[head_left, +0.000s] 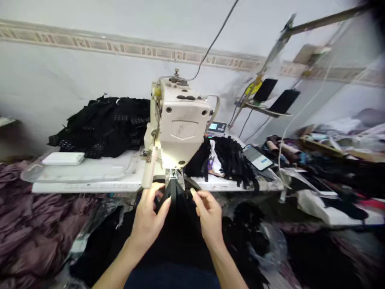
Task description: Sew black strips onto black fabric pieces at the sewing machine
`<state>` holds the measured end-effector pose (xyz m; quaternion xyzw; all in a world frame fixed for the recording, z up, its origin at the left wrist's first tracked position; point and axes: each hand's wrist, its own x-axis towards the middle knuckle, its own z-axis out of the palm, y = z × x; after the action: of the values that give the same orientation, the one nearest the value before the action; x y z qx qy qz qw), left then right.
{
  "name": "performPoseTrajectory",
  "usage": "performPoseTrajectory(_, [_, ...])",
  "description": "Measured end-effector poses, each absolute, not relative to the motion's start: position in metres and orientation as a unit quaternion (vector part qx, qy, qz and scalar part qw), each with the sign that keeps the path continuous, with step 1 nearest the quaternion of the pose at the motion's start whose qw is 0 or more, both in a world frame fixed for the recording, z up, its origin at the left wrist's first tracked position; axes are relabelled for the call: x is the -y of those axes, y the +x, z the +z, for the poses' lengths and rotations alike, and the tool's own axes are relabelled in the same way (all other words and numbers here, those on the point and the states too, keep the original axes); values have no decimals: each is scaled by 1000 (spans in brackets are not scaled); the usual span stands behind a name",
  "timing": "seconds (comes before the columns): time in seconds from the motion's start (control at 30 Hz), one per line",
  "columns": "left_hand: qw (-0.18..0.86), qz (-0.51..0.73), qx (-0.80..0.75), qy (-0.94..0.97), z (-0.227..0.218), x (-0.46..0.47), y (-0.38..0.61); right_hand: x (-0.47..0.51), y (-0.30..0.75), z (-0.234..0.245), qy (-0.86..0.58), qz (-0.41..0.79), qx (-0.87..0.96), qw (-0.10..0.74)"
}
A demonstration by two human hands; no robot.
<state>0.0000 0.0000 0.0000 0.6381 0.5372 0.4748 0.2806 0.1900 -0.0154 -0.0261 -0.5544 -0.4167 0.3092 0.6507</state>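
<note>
A white industrial sewing machine [180, 124] stands on its table, with its needle and presser foot [173, 174] just above my hands. A narrow length of black fabric [172, 196] rises from a larger black mass in my lap to the presser foot. My left hand [147, 218] grips this fabric on its left side. My right hand [209, 214] pinches the fabric's right edge between its fingertips. The needle's point is hidden from this angle.
The white sewing table [90, 180] holds a heap of black studded fabric [102, 126] and black fabric strips [231, 160]. A phone [258, 157] lies at its right end. Purple cloth [36, 224] lies at the left, and mixed fabric and clutter [325, 172] at the right.
</note>
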Motion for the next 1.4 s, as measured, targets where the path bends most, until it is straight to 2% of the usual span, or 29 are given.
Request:
performPoseTrajectory(0.23, [439, 406, -479, 643, 17, -28, -17, 34, 147, -32, -477, 513, 418, 578])
performPoseTrajectory(0.43, [510, 423, -466, 586, 9, -29, -7, 28, 147, -29, -436, 558, 381, 594])
performPoseTrajectory(0.53, [507, 460, -457, 568, 5, -22, -2, 28, 160, -14, -449, 526, 378, 616])
performPoseTrajectory(0.63, [505, 458, -448, 578, 5, -6, -1, 29, 179, 7, -466, 432, 434, 639])
performPoseTrajectory(0.77, [489, 432, -428, 626, 7, 22, -5, 23, 208, 32, -455, 328, 571, 600])
performPoseTrajectory(0.9, [537, 347, -401, 656, 6, 34, -5, 10, 219, 37, -471, 359, 577, 563])
performPoseTrajectory(1.03, [612, 366, -374, 593, 8, 22, 1, -10, 215, 23, -509, 395, 528, 553])
performPoseTrajectory(1.13, [562, 395, -400, 606, 10, 9, 5, -29, 209, 11, -511, 381, 524, 564])
performPoseTrajectory(1.23, [457, 410, -451, 648, 10, 2, 3, -51, 205, 2, -510, 352, 522, 586])
performPoseTrajectory(1.4, [119, 459, -444, 760, 8, 6, -3, -84, 210, -4, -513, 298, 557, 581])
